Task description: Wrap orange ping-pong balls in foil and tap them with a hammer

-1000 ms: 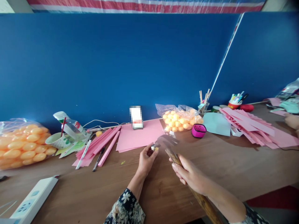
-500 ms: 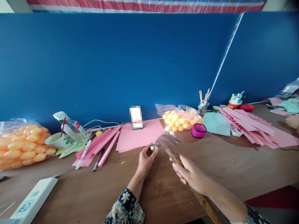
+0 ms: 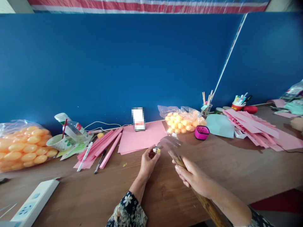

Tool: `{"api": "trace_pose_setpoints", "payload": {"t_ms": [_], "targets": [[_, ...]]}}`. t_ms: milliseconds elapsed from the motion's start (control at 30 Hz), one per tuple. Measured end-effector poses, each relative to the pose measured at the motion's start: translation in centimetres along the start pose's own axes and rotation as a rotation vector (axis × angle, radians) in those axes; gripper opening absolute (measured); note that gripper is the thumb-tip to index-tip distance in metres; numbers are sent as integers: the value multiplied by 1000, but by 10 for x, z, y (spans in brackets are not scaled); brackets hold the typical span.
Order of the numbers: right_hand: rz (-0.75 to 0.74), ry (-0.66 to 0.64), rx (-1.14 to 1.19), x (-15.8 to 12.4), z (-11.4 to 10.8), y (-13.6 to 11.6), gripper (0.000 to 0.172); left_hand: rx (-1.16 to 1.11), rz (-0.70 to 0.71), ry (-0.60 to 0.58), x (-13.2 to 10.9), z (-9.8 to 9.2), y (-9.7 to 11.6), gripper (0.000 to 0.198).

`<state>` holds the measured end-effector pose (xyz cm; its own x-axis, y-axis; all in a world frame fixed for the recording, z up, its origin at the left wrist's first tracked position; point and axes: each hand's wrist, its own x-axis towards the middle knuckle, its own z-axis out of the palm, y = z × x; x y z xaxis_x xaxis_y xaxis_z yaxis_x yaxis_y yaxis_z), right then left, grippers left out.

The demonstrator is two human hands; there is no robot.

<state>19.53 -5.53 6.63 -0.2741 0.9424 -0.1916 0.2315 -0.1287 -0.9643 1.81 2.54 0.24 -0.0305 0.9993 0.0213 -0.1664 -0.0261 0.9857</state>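
Note:
My left hand [image 3: 148, 162] is closed around a small shiny metal piece with a yellowish part [image 3: 156, 150], pinched between thumb and fingers just above the table. Its exact kind I cannot make out. Wrapped around the wooden handle [image 3: 207, 206] of a hammer is my right hand [image 3: 193, 176]. The head of the hammer [image 3: 169, 142] looks faint and smeared, close to the metal piece; whether they touch I cannot tell. Behind both hands, pink paper sheets [image 3: 139, 142] lie on the brown table [image 3: 94, 198], with a phone-like blurred object [image 3: 138, 119] standing on them.
Left are a bag of orange balls [image 3: 26, 148], a leaning bottle [image 3: 75, 130], a cup [image 3: 58, 143], folded pink strips [image 3: 99, 146], pens and a power strip [image 3: 35, 200]. Right are another bag of balls [image 3: 180, 121], a magenta basket [image 3: 201, 133], and pink strips [image 3: 255, 129]. A blue partition [image 3: 132, 63] stands behind.
Almost nothing differs. Both hands keep their grips and positions, and the whole view has shifted by a few pixels.

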Motion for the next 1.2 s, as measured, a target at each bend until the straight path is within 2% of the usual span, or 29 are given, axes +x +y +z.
{"api": "trace_pose_setpoints", "payload": {"t_ms": [600, 800, 967, 1200], "targets": [[-3, -8, 28, -1, 2, 0, 24, -20, 3, -2, 0, 0, -1, 51], [1, 5, 30, 0, 3, -3, 25, 23, 13, 35, 1, -2, -4, 50], [-15, 4, 6, 1, 3, -3, 24, -56, 8, 56, 0, -1, -5, 52], [-20, 17, 28, 0, 1, -7, 26, -86, 6, 18, -1, 0, 0, 40]]}}
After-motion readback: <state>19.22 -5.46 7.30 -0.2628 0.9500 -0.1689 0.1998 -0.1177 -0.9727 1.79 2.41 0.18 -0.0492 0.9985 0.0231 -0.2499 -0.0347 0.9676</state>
